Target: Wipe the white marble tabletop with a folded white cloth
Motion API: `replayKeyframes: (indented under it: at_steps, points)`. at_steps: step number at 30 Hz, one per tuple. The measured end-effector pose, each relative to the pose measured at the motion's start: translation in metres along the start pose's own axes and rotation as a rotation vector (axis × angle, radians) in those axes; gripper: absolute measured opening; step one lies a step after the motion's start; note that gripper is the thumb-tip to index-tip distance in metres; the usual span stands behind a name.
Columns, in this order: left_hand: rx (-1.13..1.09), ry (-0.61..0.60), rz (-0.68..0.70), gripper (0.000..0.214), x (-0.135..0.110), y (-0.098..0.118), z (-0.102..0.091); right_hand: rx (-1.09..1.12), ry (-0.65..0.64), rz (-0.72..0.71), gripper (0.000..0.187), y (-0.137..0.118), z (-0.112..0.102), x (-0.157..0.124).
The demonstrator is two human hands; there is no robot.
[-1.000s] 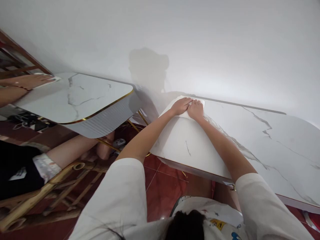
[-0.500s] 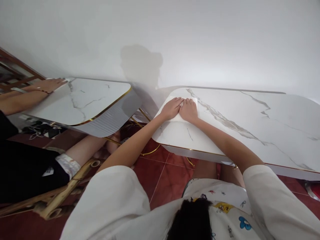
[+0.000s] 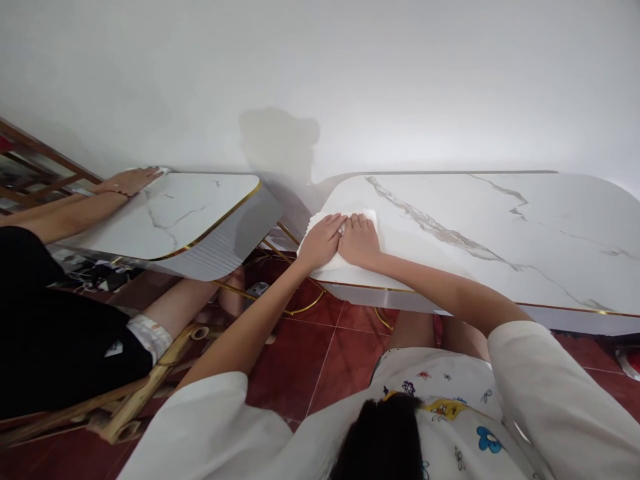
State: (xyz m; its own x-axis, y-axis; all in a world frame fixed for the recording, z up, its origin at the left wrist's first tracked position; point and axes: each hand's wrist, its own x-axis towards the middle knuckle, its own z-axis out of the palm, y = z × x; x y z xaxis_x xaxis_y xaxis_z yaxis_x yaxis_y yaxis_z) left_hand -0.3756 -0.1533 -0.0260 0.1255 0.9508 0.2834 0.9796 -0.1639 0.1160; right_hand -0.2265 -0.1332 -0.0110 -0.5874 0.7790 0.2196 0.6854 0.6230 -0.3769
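Observation:
A folded white cloth (image 3: 369,215) with a wavy edge lies at the left end of a white marble-patterned table (image 3: 450,200); whether it is fabric or paper I cannot tell. My left hand (image 3: 321,241) presses flat on the cloth, fingers stretched forward. Right beside it, my right hand (image 3: 359,239) also lies flat on the cloth, and the two hands touch at the thumbs. Both palms hide much of the cloth. Beneath them, the cloth reaches the table's rounded front left corner.
On the left, a co-worker's hand (image 3: 137,179) rests on a white cloth on a second marble-patterned table (image 3: 220,200). A gap with gold metal legs (image 3: 287,233) separates the tables. A white wall (image 3: 400,87) stands behind them. A bamboo chair (image 3: 165,367) is at lower left.
My hands and the white cloth have slid toward me and to the left, to the table's front left corner. The view has shifted slightly too.

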Motion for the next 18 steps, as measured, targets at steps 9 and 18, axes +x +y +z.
replayKeyframes:
  at_steps: [9,18]
  points:
    - [0.036,0.05,-0.123,0.052,-0.033,0.033,-0.004,-0.017,-0.004,-0.118,0.056,0.002,-0.008,-0.032]
    - [-0.001,0.105,-0.188,0.051,-0.023,0.077,0.004,-0.036,-0.029,-0.122,0.053,0.034,-0.023,-0.046]
